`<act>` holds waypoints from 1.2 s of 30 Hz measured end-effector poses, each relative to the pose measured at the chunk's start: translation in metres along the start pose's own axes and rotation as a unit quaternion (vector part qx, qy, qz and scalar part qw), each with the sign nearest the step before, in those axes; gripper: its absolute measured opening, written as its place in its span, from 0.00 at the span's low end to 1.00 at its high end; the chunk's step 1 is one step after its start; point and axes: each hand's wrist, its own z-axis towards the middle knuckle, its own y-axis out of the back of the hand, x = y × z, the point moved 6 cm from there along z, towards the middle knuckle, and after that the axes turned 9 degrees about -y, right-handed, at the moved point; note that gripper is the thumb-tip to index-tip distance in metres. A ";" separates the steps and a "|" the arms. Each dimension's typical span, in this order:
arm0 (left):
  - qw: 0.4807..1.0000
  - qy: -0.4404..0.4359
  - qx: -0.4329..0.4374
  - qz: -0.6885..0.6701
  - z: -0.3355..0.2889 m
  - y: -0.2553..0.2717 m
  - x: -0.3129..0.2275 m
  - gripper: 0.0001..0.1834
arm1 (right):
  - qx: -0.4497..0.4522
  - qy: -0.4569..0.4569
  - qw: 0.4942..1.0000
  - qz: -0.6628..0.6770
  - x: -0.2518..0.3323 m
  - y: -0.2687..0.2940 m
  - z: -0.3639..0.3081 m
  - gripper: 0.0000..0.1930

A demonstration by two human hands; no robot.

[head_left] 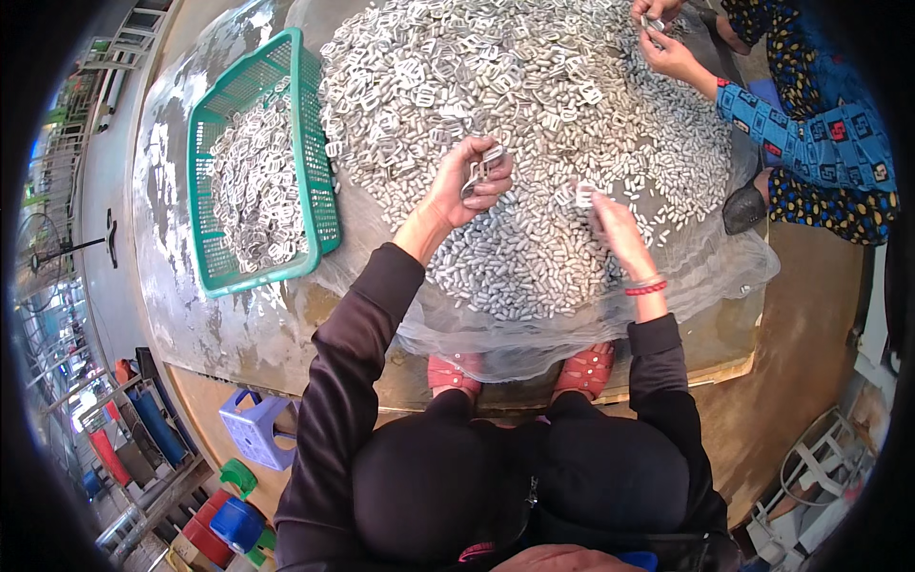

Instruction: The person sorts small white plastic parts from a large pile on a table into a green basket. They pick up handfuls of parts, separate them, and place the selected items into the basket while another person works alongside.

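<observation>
My left hand point(454, 191) is closed around a few flat, silver-grey metal buckles point(489, 155) with slots through them, over the middle of a wide heap. A slightly blurred right hand point(620, 234), mine, with a red bead bracelet, pinches one pale slotted buckle point(584, 194) at its fingertips. Under both hands spread small grey capsule-shaped pellets point(515, 267). Farther back, many loose buckles point(457, 67) lie mixed among the pellets. To the left stands a green plastic basket point(307, 162) holding a large load of similar buckles point(255, 181).
At the upper right, another person's hands point(672, 57) handle a small piece over the heap; their blue patterned sleeve point(810, 143) reaches in. Thin mesh sheet point(534, 348) edges the heap near my red sandals point(583, 372). A lilac stool point(255, 427) stands lower left.
</observation>
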 end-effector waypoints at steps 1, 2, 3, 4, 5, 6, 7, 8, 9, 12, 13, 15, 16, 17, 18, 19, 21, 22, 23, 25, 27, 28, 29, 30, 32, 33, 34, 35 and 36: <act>0.999 -0.021 -0.028 0.032 0.005 -0.015 0.001 0.20 | -0.008 -0.012 1.000 0.006 0.003 0.010 -0.003 0.19; 0.996 -0.042 -0.053 0.062 0.011 -0.030 0.003 0.19 | -0.005 -0.022 0.999 0.047 0.007 0.018 -0.004 0.19; 0.977 -0.090 -0.166 0.102 0.015 -0.025 0.005 0.19 | 0.022 -0.018 0.987 0.156 0.010 0.025 -0.011 0.19; 0.938 -0.136 -0.282 0.148 0.018 -0.023 0.005 0.18 | 0.045 0.001 0.966 0.255 0.017 0.031 -0.012 0.19; 0.890 -0.179 -0.366 0.204 0.016 -0.026 0.002 0.18 | 0.085 0.033 0.930 0.356 0.025 0.036 -0.015 0.18; 0.923 -0.093 -0.260 0.269 0.026 -0.043 0.006 0.19 | 0.091 0.052 0.910 0.401 0.028 0.043 -0.016 0.19; 0.908 -0.078 -0.257 0.320 0.032 -0.047 0.005 0.19 | 0.108 0.085 0.886 0.442 0.034 0.052 -0.017 0.19; 0.885 -0.059 -0.266 0.378 0.041 -0.046 0.008 0.20 | 0.130 0.124 0.859 0.480 0.039 0.062 -0.021 0.20; 0.859 -0.038 -0.272 0.432 0.050 -0.044 0.012 0.21 | 0.123 0.124 0.856 0.487 0.037 0.071 -0.024 0.20; 0.881 0.017 -0.200 0.429 0.079 -0.043 0.033 0.23 | 0.137 0.123 0.832 0.523 0.032 0.093 -0.029 0.21; 0.891 0.028 -0.182 0.415 0.086 -0.040 0.039 0.23 | 0.085 0.075 0.849 0.516 0.023 0.103 -0.025 0.20; 0.877 0.038 -0.213 0.428 0.091 -0.025 0.047 0.22 | 0.044 0.013 0.905 0.422 0.015 0.112 0.001 0.19; 0.864 0.047 -0.238 0.441 0.092 -0.015 0.050 0.21 | 0.005 0.027 0.957 0.288 0.014 0.118 0.018 0.19; 0.848 0.057 -0.263 0.456 0.092 -0.003 0.052 0.21 | -0.115 -0.010 0.983 0.145 0.005 0.126 0.036 0.21; 0.829 0.067 -0.239 0.501 0.093 0.004 0.053 0.18 | -0.211 -0.028 0.976 -0.035 0.003 0.133 0.048 0.24; 0.773 0.101 -0.235 0.581 0.090 0.015 0.052 0.17 | -0.335 0.137 0.876 -0.317 0.027 0.123 0.059 0.30; 0.427 0.022 -0.055 0.902 0.088 0.009 0.049 0.14 | -0.307 -0.004 0.863 -0.401 0.008 0.112 0.079 0.31; 0.386 0.029 -0.027 0.922 0.081 0.016 0.053 0.13 | -0.280 -0.002 0.864 -0.418 0.009 0.102 0.085 0.29; 0.338 0.059 -0.009 0.939 0.070 0.023 0.059 0.12 | -0.252 -0.009 0.865 -0.434 0.010 0.092 0.088 0.27; 0.270 0.081 0.022 0.959 0.058 0.030 0.067 0.09 | -0.185 0.038 0.874 -0.448 0.014 0.068 0.081 0.21; 0.232 0.068 0.047 0.969 0.054 0.029 0.076 0.06 | -0.100 0.055 0.866 -0.486 0.010 0.036 0.070 0.18; 0.209 0.054 0.060 0.975 0.052 0.024 0.078 0.06 | -0.070 0.076 0.861 -0.499 0.009 0.019 0.062 0.17; 0.218 0.070 0.039 0.973 0.049 0.022 0.075 0.06 | -0.042 0.097 0.855 -0.507 0.009 0.001 0.055 0.15; 0.223 0.083 0.018 0.971 0.046 0.018 0.070 0.06 | -0.035 0.106 0.869 -0.482 0.009 -0.010 0.046 0.15; 0.270 0.064 -0.043 0.960 0.032 0.003 0.051 0.06 | -0.045 0.162 0.886 -0.432 0.017 -0.028 0.027 0.15; 0.309 0.046 -0.064 0.948 0.020 -0.008 0.036 0.09 | -0.019 0.174 0.927 -0.333 0.020 -0.035 0.019 0.15; 0.374 -0.019 -0.102 0.922 0.007 -0.023 0.020 0.10 | 0.009 0.176 0.956 -0.233 0.023 -0.040 0.010 0.15; 0.425 -0.049 -0.166 0.888 -0.007 -0.032 0.006 0.11 | 0.034 0.183 0.973 -0.135 0.026 -0.043 0.002 0.14; 0.535 -0.035 -0.249 0.806 -0.023 -0.033 -0.006 0.12 | 0.020 0.146 0.986 -0.074 0.026 -0.041 -0.002 0.12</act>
